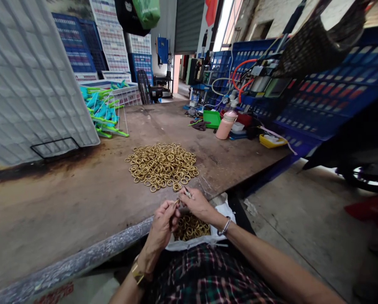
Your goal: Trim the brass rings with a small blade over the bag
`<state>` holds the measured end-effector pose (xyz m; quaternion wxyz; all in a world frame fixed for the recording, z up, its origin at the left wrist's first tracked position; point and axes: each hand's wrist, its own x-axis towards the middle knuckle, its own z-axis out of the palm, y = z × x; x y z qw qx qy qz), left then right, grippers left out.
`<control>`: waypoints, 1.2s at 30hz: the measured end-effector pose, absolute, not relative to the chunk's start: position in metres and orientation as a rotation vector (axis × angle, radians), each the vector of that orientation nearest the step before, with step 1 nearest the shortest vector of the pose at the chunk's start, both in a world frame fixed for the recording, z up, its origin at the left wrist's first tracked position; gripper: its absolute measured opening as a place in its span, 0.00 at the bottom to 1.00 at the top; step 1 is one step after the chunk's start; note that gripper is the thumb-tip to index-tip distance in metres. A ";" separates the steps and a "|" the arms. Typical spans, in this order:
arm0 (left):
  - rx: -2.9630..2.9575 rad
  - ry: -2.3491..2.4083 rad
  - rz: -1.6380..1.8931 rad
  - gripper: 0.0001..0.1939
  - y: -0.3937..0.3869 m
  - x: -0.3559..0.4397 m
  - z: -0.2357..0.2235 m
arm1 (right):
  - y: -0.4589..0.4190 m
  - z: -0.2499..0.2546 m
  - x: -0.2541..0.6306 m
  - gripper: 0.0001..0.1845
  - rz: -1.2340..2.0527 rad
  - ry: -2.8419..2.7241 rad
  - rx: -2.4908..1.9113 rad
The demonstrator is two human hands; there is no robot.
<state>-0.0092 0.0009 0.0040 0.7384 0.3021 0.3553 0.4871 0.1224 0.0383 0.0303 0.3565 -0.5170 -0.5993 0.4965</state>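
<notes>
Just past the table's near edge, my left hand [162, 221] pinches one small brass-coloured ring [176, 202] between thumb and fingers. My right hand [198, 205] is closed around a small pointed tool [187, 192] with a dark tip; its exact kind is hard to make out. The two hands nearly meet at the ring. Ahead of them, a pile of similar rings [163, 164] lies spread on the brown table [81, 202]. Below my hands, more rings [195, 228] lie in a white sack [224, 210] at my lap.
A tall pale ribbed panel [33, 76] stands at the left, beside turquoise and green plastic pieces [103, 112]. Toward the back right are a pink bottle [226, 126], a green tray [211, 119] and a yellow tray [273, 141]. Blue crates [328, 84] line the right side.
</notes>
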 end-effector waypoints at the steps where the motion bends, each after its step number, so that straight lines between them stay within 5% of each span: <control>1: 0.656 0.767 1.077 0.14 -0.001 -0.009 0.006 | 0.034 0.030 0.124 0.10 1.377 -1.431 -1.340; 7: 0.660 0.776 1.129 0.15 -0.005 -0.007 0.012 | -0.012 0.029 0.135 0.14 1.902 -0.935 -1.264; 12: 0.673 0.826 1.170 0.15 -0.006 -0.004 0.013 | -0.034 0.026 0.141 0.12 2.071 -1.096 -1.141; 25: 0.732 1.017 1.124 0.16 0.002 0.000 0.013 | 0.022 0.016 0.144 0.11 0.639 -2.367 -1.364; 36: 0.748 1.139 1.059 0.18 0.007 0.006 0.005 | 0.034 0.024 0.137 0.12 0.456 -2.638 -1.514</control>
